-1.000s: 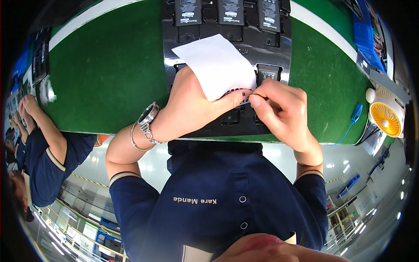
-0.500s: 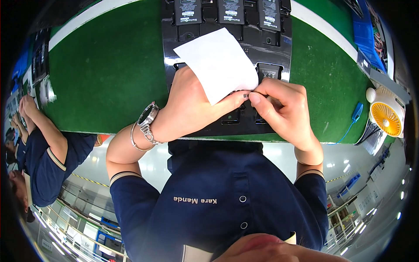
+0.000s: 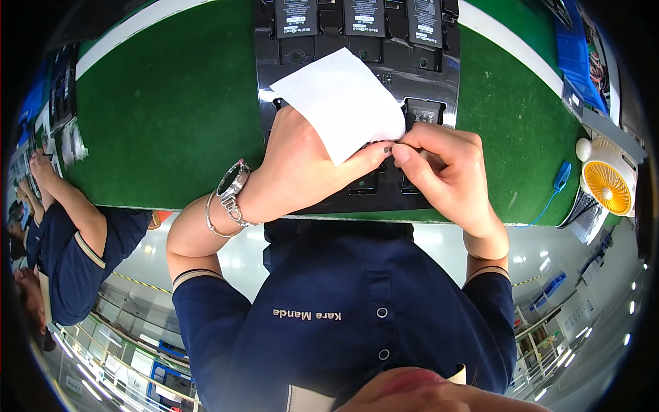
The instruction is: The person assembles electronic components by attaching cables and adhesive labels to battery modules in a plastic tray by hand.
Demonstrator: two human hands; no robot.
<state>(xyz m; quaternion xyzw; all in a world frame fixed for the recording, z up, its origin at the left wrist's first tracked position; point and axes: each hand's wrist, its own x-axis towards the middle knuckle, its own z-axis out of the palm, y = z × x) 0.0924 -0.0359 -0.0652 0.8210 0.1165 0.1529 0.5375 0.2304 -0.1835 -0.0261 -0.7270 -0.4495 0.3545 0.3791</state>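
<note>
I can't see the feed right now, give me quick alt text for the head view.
Both hands meet over a black tray of dark flat batteries on a green table: the left hand holds a white sheet, and the right hand pinches at its lower edge. A small yellow fan sits at far right.

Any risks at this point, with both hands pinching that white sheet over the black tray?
1. The white paper sheet, held by the left hand and pinched at one corner by the right hand, might crease or tear.
2. It covers part of the glossy black tray, hiding the slots beneath.
3. Both hands hover over the black rectangular cells, so a slip may nudge one.
</note>
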